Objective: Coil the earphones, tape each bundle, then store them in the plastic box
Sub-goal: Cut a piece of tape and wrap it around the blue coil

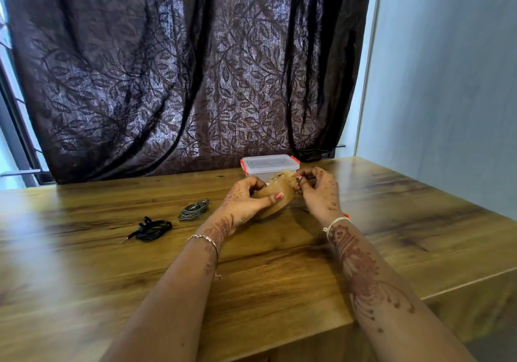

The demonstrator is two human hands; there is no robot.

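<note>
Clear plastic box [269, 166] sits lidded, contents unseen; left hand [246, 198] grips the tape roll [275, 196], right hand [317, 191] pinches its end.

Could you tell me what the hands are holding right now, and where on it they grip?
The left hand grips the brown tape roll around its rim; the right hand pinches the tape's loose end at the roll's top.

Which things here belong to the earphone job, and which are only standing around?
For the job:
- tape roll, held in both hands
- black earphones, coiled
- grey earphones, coiled
- plastic box, lid on

Not for the job:
- curtain
- bracelet
</note>
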